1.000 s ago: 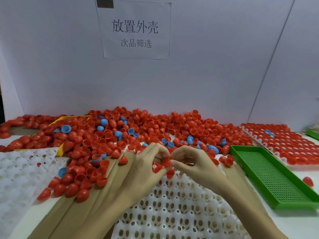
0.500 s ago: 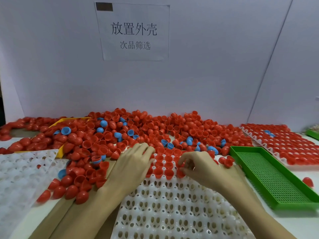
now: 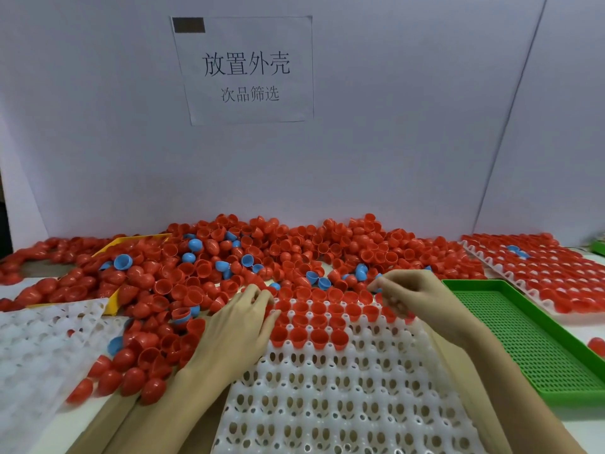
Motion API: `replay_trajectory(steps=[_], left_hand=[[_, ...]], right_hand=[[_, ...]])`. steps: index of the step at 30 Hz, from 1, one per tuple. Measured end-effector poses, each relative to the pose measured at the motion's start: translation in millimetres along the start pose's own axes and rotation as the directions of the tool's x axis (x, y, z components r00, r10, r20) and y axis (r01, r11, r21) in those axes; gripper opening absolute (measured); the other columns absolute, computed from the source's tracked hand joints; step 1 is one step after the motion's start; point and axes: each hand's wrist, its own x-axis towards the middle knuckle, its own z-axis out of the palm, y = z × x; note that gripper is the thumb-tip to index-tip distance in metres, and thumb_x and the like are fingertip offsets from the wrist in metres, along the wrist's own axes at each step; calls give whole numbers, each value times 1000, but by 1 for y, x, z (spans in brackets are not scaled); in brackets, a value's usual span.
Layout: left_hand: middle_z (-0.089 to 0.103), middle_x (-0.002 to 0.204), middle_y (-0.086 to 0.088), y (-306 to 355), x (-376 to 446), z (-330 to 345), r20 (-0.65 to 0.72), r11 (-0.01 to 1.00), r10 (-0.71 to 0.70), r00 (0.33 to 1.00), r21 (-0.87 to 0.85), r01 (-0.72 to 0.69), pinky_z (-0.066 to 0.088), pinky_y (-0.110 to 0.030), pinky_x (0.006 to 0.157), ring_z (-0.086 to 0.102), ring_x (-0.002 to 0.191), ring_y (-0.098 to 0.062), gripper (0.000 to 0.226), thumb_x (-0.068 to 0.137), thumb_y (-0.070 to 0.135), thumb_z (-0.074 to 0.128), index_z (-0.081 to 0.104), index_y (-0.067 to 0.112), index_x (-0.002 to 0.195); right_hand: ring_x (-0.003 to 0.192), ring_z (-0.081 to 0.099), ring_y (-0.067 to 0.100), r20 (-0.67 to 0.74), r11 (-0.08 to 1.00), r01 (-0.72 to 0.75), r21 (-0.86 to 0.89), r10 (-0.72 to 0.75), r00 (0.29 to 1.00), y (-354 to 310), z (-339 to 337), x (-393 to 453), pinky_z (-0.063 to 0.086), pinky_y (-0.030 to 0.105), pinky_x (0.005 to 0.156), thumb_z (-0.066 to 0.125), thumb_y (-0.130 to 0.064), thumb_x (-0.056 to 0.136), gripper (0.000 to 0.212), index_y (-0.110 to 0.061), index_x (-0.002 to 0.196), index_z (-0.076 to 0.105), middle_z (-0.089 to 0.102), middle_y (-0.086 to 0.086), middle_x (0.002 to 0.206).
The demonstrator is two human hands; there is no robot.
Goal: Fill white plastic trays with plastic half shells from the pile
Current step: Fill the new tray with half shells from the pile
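Note:
A big pile of red half shells [image 3: 294,250], with a few blue ones mixed in, stretches along the back of the table. In front of me lies a white plastic tray [image 3: 327,404]; its far rows hold red shells [image 3: 319,322] sitting open side up. My left hand [image 3: 242,326] rests over the tray's far left corner, its fingers fairly straight with the tips on shells there. My right hand [image 3: 415,299] is at the tray's far right corner with curled fingers. Thumb and forefinger meet at the pile's edge, and I cannot see whether they hold a shell.
A green mesh tray [image 3: 523,339] lies to the right, and behind it a white tray [image 3: 556,309] full of red shells. Left of me is an empty white tray [image 3: 39,342] and a yellow tray edge [image 3: 113,304]. A lone red shell [image 3: 597,345] sits far right.
Both hands met over the tray's far edge a second ago, then parted. The right hand has moved right and back to the pile's edge. The left hand stays at the far left corner.

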Motion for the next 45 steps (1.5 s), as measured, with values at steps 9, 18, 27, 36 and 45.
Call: replay_trajectory(steps=[9,18,27,36,45], left_hand=[[53,100,19,0,0,1,9,997,-42,999,-60,43,48,-17,59,56,72,1,14,103,36,55,63,28,111],[59,116,-2,19,75,4,3,996,-93,996,-9,93,51,-36,88,56,105,-20,31,108,30,40,65,14,117],[55,137,1,8,177,34,363,986,152,919,10,-167,49,-34,104,55,123,-18,36,108,8,42,61,20,136],[38,156,-5,33,182,72,669,978,80,739,90,-188,48,-45,107,40,140,-29,71,99,-3,48,32,29,159],[65,107,3,11,174,67,232,982,-11,973,-181,54,55,-34,80,63,97,-17,35,83,20,82,67,26,114]], right_hand=[[58,46,11,-289,906,62,420,69,955,37,5,3,38,19,51,59,-29,105,31,-10,94,81,55,3,67],[46,44,13,-372,965,228,126,-167,913,34,10,-3,38,18,48,53,-32,108,40,-20,79,78,56,3,53],[45,46,13,-374,973,227,-37,-224,900,39,9,-5,40,26,49,54,-30,109,41,-28,74,76,57,5,52],[45,44,17,-363,972,225,-62,-232,903,41,10,-4,37,31,48,55,-27,109,40,-23,75,76,54,11,51],[45,43,13,-361,975,203,-92,-222,906,42,11,-4,35,23,49,56,-27,109,40,-24,74,76,54,6,50]])
